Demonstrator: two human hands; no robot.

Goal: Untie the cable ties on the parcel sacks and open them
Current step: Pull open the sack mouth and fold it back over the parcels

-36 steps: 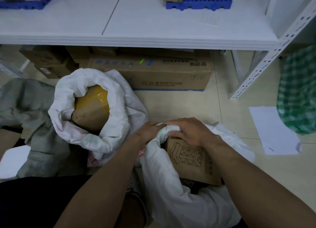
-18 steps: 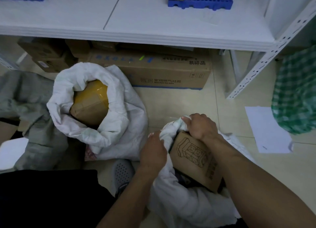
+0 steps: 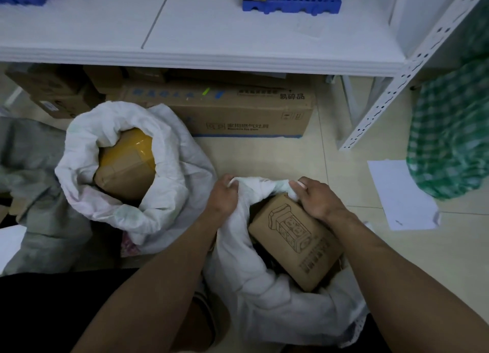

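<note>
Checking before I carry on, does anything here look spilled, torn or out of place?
Nothing looks spilled or torn. The only stray item is a loose white sheet of paper lying on the floor tiles, right of the sack that the left hand and right hand are pulling open.

Bare forearms, black garment [image 3: 53,313]

Under and beside a white shelf [image 3: 201,58]

Blue pallet [image 3: 291,4] with boxes on top; long cardboard carton [image 3: 246,114] on the tiled floor beneath; green checked bag [image 3: 449,138] at right, sheet of paper [image 3: 399,193] just beside; grey sack [image 3: 29,172] at left.
</note>
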